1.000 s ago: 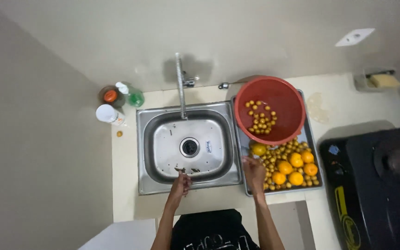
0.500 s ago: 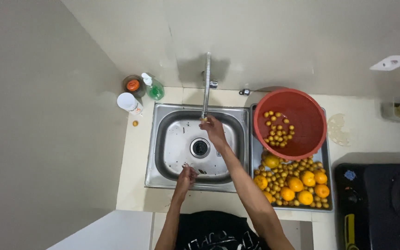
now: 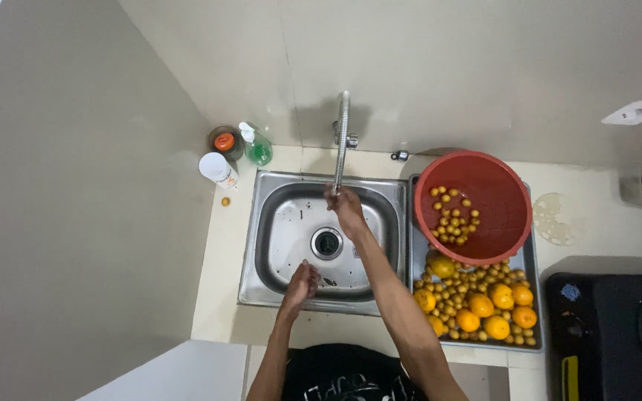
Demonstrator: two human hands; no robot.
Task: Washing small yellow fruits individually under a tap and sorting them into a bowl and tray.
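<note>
Over the steel sink [image 3: 276,223], the right hand [image 3: 345,204] is closed under the tap [image 3: 342,141], its contents hidden, while the left hand [image 3: 302,282] is curled, contents unclear.

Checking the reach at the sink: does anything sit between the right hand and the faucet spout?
Nothing visible does. The right hand is already up at the tip of the faucet spout, over the bare sink; whether it touches is unclear.
</note>
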